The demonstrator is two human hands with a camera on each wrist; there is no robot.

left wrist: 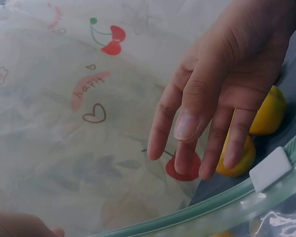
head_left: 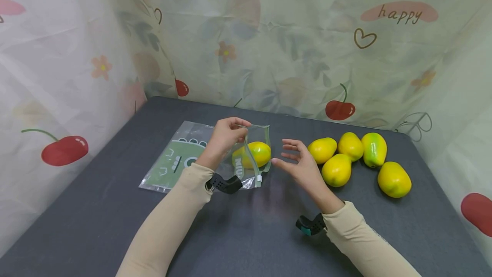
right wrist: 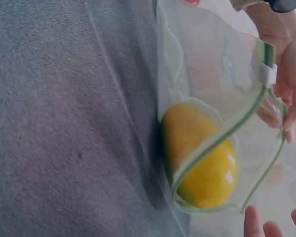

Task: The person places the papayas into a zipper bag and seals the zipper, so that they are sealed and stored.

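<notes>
A clear slider zip bag [head_left: 163, 170] with a green cartoon print lies on the table, its mouth facing right and held apart. My left hand [head_left: 226, 136] pinches the upper edge of that mouth between thumb and fingers. Just inside sits one yellow mango [head_left: 260, 154], seen through the plastic in the right wrist view too. The white slider [right wrist: 268, 75] is at one end of the green zip strip. My right hand [head_left: 303, 168] holds nothing; its fingers are spread and slightly bent, between the bag's mouth and the loose mangoes [head_left: 336, 170].
Several yellow mangoes are grouped at the right of the dark grey table [head_left: 246, 234], one [head_left: 394, 179] a little nearer the front, another with a green streak [head_left: 374, 149]. A printed curtain [head_left: 269, 46] encloses the back and sides. A thin wire-like piece [head_left: 417, 123] shows at the far right corner.
</notes>
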